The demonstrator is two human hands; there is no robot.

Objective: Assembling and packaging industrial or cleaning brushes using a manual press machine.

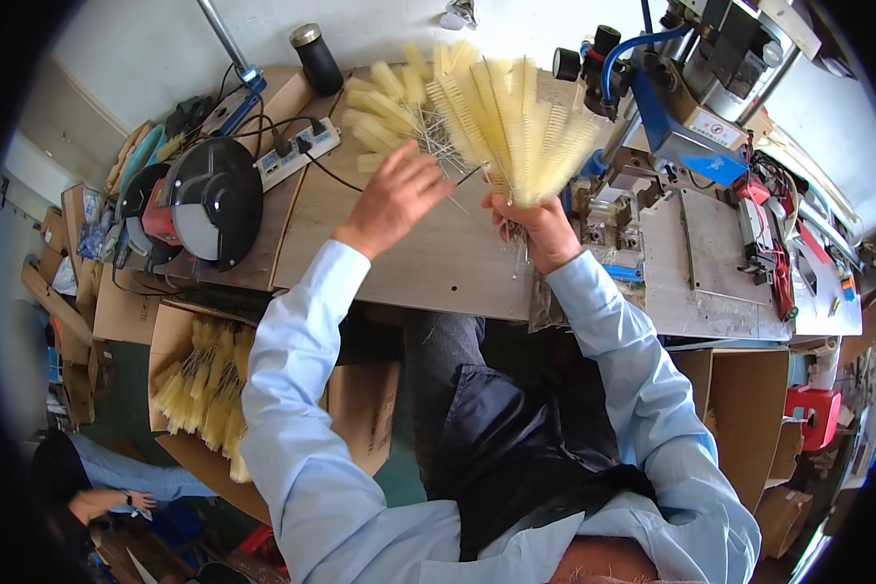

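Observation:
My right hand point(540, 226) is closed round a bunch of bottle brushes point(526, 117) with pale yellow bristles. The bristle heads fan upward, and the thin wire stems come out below the fist. To its left, my left hand point(396, 200) hovers over the bench with its fingers stretched and slightly apart, with nothing visible in them. Just beyond it lies a loose pile of similar brushes point(384, 107), their wire stems point(436, 136) pointing toward the middle. One stem sticks out of the held bunch toward my left fingers; whether they touch it is hard to tell.
On the left stand a bench grinder-like machine point(204, 204), a power strip point(302, 156) and a black flask point(316, 60). A machine with a blue bracket point(686, 122) stands right. Below left, a cardboard box point(170, 341) holds more brushes. Another person's hand point(138, 501) shows lower left.

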